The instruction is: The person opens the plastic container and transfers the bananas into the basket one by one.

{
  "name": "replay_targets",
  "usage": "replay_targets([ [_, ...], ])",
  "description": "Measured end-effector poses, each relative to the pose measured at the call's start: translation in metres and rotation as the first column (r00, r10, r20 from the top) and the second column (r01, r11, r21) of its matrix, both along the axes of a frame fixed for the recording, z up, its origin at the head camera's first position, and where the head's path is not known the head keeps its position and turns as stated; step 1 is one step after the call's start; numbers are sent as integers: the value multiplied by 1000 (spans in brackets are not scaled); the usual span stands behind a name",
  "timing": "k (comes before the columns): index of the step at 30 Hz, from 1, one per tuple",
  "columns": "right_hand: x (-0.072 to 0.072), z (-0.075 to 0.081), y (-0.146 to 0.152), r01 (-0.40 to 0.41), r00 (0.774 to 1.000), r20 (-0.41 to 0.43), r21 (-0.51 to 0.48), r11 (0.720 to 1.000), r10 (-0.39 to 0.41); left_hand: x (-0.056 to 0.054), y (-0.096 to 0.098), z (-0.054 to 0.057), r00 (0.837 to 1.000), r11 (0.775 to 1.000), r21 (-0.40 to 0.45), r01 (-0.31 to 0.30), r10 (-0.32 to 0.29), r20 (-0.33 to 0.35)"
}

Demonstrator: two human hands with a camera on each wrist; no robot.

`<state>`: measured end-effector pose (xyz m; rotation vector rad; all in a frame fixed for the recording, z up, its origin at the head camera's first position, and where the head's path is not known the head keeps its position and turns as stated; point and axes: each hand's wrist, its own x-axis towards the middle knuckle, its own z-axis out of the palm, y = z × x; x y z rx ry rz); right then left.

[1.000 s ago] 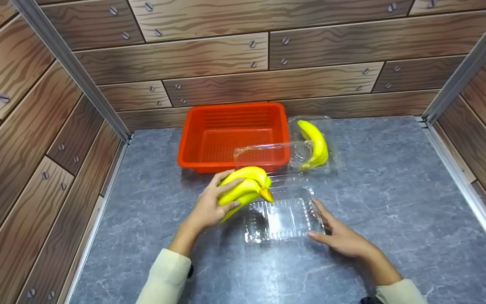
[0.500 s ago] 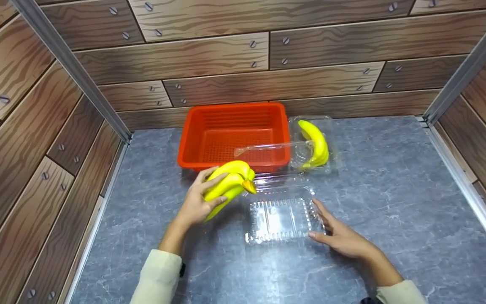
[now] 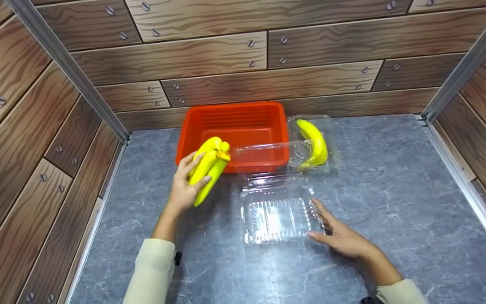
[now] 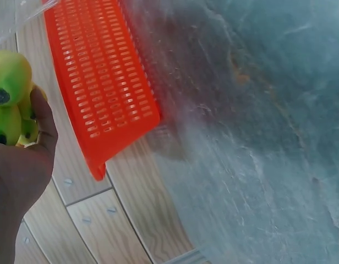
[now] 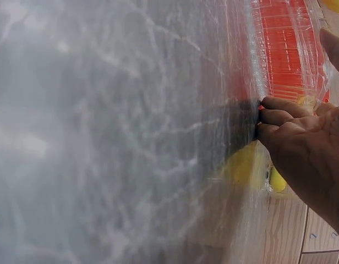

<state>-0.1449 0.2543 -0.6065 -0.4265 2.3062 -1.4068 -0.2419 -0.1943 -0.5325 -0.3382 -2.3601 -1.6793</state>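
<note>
A bunch of yellow bananas (image 3: 209,166) is held up in my left hand (image 3: 184,188), thumb on the near side and fingers over the top. It overlaps the front left corner of the red basket (image 3: 234,109) in the head view. The left wrist view shows the dark tips of the bananas (image 4: 10,91). My right hand (image 3: 342,238) lies at the right side of a clear plastic clamshell box (image 3: 281,219), its lid standing raised at the back. In the right wrist view the right hand's fingers (image 5: 279,113) are nearly straight, fingertips right at the box wall.
Behind, to the right of the basket, a second clear plastic box (image 3: 331,126) has a yellow banana (image 3: 319,145) in it. The grey marble-look tabletop (image 3: 395,190) is bounded by wood-patterned walls (image 3: 310,80) at the back and sides.
My left hand has carried the bananas left and away from me, from beside the clear box to the basket's front left corner, turning the bunch more upright. The right hand has stayed put.
</note>
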Motion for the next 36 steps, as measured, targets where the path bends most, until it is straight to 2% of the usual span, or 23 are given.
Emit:
replay_targets([
  [6,0,-1,1,4,1000,4,4,1000,-4,-18,7,10,993,994,1,-113,113,20],
  [10,1,-2,1,13,1000,11,5,1000,-13,-34,12,21,989,989,-19,-147,147,7],
  [15,2,-1,0,29,999,17,9,1000,-29,-55,20,37,985,979,-111,-170,171,0],
  [19,2,-1,0,27,999,24,1,1000,-27,-71,24,43,980,972,-141,-189,196,36],
  [24,1,-2,0,20,999,29,-4,1000,-20,-95,29,41,970,967,-156,-202,219,105],
  [29,1,-1,1,20,1000,14,-10,1000,-20,-116,29,31,956,952,-250,-174,225,190],
  [36,2,-1,1,20,1000,0,-9,1000,-20,-127,28,20,931,895,-427,-129,258,259],
])
